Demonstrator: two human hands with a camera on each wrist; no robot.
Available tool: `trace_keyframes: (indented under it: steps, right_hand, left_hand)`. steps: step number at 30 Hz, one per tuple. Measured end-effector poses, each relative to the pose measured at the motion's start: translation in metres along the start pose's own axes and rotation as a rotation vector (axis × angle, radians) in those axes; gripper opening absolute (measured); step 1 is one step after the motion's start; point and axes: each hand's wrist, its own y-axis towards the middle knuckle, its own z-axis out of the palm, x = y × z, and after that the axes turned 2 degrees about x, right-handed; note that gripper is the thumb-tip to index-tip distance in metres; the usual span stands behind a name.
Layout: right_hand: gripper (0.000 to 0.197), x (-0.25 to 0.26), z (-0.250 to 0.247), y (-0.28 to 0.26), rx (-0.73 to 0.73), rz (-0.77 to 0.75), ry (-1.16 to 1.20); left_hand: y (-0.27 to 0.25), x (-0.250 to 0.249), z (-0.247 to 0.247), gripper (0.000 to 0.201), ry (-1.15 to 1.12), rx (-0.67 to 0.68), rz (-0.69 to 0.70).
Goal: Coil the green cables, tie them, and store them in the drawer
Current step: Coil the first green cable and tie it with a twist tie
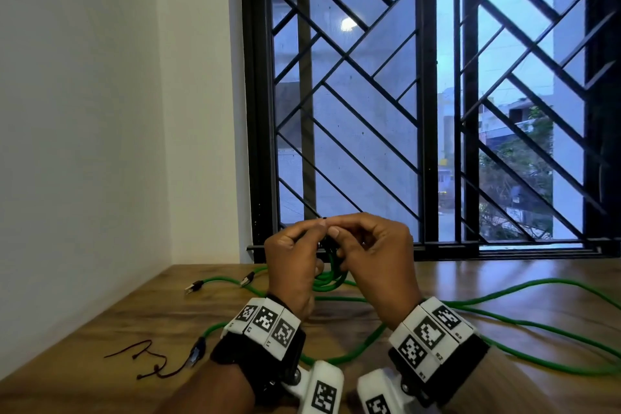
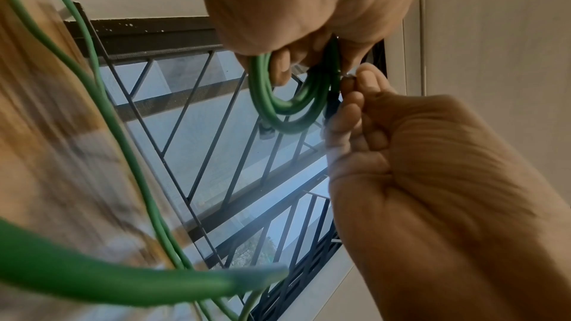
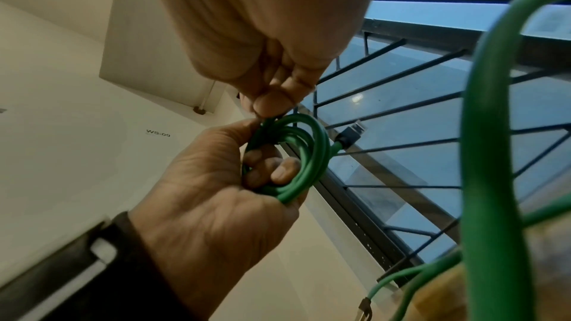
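Item: coiled green cable, small round bundle of several loops, held up off the counter between your two hands.

Left hand: grip curled through and around the coil's lower side, fingers hooked inside the loops. Right hand: thumb and fingertips pinched at the coil's top, on a thin dark tie, most of it hidden.

Key relation: the tie point sits directly between both grips, at the coil's upper edge; the coil hangs below it, its loop plane roughly upright. Right hand is nearer the tie; left hand carries the bundle. Judged: the tying step is under way.

One black plug juts from the coil's far side.

Also on the counter: loose green cables below and right of the grips, two plugs to the left, a spare dark tie near the left wrist.

Not determinable: whether the tie is wrapped or twisted closed. The drawer is out of view.
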Motion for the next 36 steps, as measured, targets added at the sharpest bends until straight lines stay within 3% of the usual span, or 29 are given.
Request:
trace_keyframes:
  steps: [5,10,16,22,29,36]
  right_hand:
    - [0.021,0.003,-0.003,0.003,-0.076,0.267,0.291]
    - [0.007,0.001,-0.003,0.003,-0.082,0.287,0.284]
    - [0.005,0.0,-0.002,0.001,-0.074,0.243,0.198]
    - [0.005,0.003,-0.002,0.003,-0.056,0.324,0.283]
    - [0.031,0.007,-0.007,0.008,-0.044,0.477,0.458]
    - [0.038,0.004,-0.019,0.016,0.081,0.651,0.501]
  left_hand:
    - [-0.005,0.001,0.002,0.017,0.04,0.028,0.012]
    - [-0.007,0.004,0.003,0.014,0.077,0.013,0.02]
    - [-0.007,0.005,0.0,0.011,0.122,0.035,0.089]
    - [-0.005,0.007,-0.001,0.012,0.121,0.032,0.094]
    - [-0.003,0.005,-0.005,0.011,0.115,0.077,0.114]
    - [0.0,0.004,-0.012,0.012,0.135,0.177,0.114]
